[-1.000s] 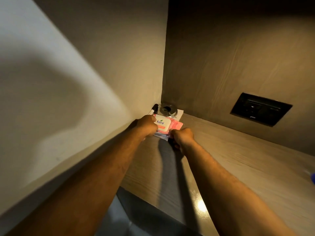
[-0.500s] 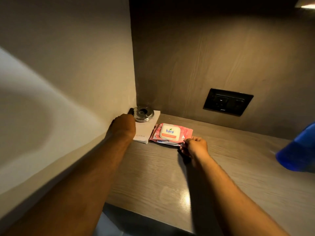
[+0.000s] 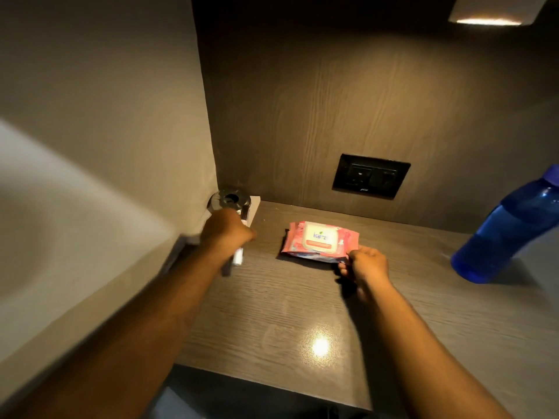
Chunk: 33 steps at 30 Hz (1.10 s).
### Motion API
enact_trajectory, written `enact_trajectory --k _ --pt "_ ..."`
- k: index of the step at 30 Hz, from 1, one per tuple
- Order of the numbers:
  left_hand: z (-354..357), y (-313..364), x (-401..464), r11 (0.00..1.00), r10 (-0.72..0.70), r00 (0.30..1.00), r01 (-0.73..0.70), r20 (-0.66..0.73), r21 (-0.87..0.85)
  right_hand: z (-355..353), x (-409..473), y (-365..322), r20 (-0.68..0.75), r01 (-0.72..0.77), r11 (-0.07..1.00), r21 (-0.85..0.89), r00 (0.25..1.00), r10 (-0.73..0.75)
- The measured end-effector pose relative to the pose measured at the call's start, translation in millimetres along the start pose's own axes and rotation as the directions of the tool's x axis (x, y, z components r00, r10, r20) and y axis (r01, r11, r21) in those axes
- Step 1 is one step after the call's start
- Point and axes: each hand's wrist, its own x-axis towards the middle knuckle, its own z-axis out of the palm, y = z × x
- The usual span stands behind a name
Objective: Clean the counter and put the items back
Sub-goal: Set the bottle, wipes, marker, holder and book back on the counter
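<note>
Counter point(image 3: 302, 313): wood-grain, bare at centre, faint wipe marks near the glare; cleaning appears done, by judgement.

Wipes pack point(image 3: 320, 241): flat at 12 o'clock of the counter's middle. Right hand point(image 3: 364, 264) pinches its near right corner.

Left hand point(image 3: 227, 234): at 10 o'clock, fingers curled round a blurred white object point(image 3: 239, 255), what it is not clear.

Metal disc point(image 3: 231, 199) on white paper point(image 3: 254, 207): far left corner.

Blue bottle point(image 3: 505, 231): 2 o'clock, tilted.

Remaining, by judgement: settling pack and left-hand item in place.

Black wall socket point(image 3: 371, 176) on the wood-grain back panel point(image 3: 332, 101), ceiling lamp point(image 3: 491, 10) above.
</note>
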Motion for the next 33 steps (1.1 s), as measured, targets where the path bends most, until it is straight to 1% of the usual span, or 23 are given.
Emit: enact_trajectory --k 2,4,7,9,12,14,17,19,22,24,27,28,30,31,33 --pt "14.7 19.3 -11.4 0.996 0.028 0.994 -0.019 0.109 -0.083 -28.4 7.4 -2.0 -0.067 0.011 1.0 -0.004 0.998 -0.011" --pt "29.8 33.2 -19.5 0.993 0.046 0.979 -0.022 0.201 -0.117 -55.4 10.9 -4.2 -0.132 0.012 0.999 -0.042 0.991 -0.017" --pt "48.5 38.5 -29.7 0.992 0.069 0.946 -0.032 0.317 -0.121 -81.8 13.2 -3.9 -0.154 0.009 0.997 -0.083 0.988 -0.021" --pt "54.5 34.6 -35.9 0.992 0.077 0.93 -0.036 0.36 -0.119 -90.6 15.1 -2.3 -0.162 0.004 0.992 -0.124 0.986 -0.025" --pt "51.8 21.2 -48.7 0.996 0.06 0.926 -0.033 0.372 -0.08 -93.8 19.8 0.5 -0.171 0.007 0.981 -0.193 0.984 -0.041" --pt "49.2 9.7 -59.4 0.997 0.062 0.929 -0.042 0.365 -0.062 -91.4 23.7 3.5 -0.172 0.041 0.968 -0.248 0.981 -0.085" --pt "49.2 -4.3 -74.3 0.996 0.045 0.926 -0.011 0.375 -0.092 -84.6 27.0 7.5 -0.184 0.075 0.887 -0.456 0.967 -0.177" --pt "50.0 -8.9 -80.4 0.995 0.034 0.926 0.005 0.377 -0.104 -80.8 25.0 7.2 -0.221 0.056 0.837 -0.545 0.953 -0.208" --pt "52.2 -11.9 -86.6 0.995 0.042 0.923 -0.004 0.382 -0.101 -77.5 22.0 5.9 -0.273 0.018 0.808 -0.589 0.936 -0.22" --pt "53.8 -12.5 -90.1 0.997 0.056 0.923 -0.029 0.381 -0.078 -76.7 21.4 5.9 -0.282 0.007 0.784 -0.621 0.931 -0.231" --pt "53.5 -13.8 -89.3 0.995 0.056 0.931 -0.022 0.36 -0.098 -75.4 18.5 3.3 -0.286 -0.008 0.772 -0.635 0.931 -0.225" --pt "52.9 -14.5 -88.2 0.996 0.061 0.933 -0.032 0.356 -0.085 -74.8 15.8 1.3 -0.304 -0.03 0.748 -0.663 0.924 -0.232" --pt "53.1 -16.4 -87.5 0.997 0.07 0.929 -0.057 0.364 -0.047 -73.0 7.8 -2.9 -0.364 -0.067 0.669 -0.74 0.877 -0.314" --pt "53.2 -17.4 -86.3 0.997 0.071 0.928 -0.062 0.367 -0.035 -71.0 3.3 -5.7 -0.375 -0.048 0.652 -0.757 0.849 -0.373" --pt "49.1 -19.8 -78.9 0.998 0.061 0.937 -0.052 0.344 -0.035 -59.5 -4.5 -12.4 -0.313 0.095 0.66 -0.745 0.824 -0.472"
